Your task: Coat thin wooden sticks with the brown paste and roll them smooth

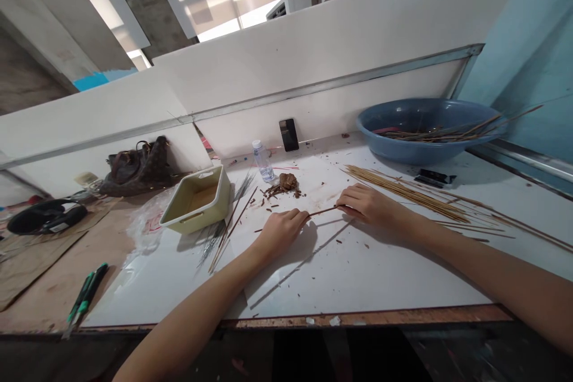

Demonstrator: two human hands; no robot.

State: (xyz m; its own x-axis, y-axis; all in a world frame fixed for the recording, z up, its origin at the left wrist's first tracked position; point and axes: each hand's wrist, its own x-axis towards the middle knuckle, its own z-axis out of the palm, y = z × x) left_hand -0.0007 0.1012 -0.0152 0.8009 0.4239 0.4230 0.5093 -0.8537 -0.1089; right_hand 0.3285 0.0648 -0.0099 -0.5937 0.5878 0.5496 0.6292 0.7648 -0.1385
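A thin brown stick spans the gap between my two hands, just over the white tabletop. My left hand is closed on its left part, and a short end shows beyond the hand. My right hand grips the right end, fingers together. In front of my hands lies a lump of brown, clay-like material with crumbs around it. A bundle of tan sticks rests beside my right hand. Nearer to me, a long grey strip lies slanted on the table.
A yellow-green bin and thin wires are at left, near a clear bottle. Against the partition leans a phone. A blue basin with sticks stands back right. Green-black pliers lie front left; a dark bag sits behind.
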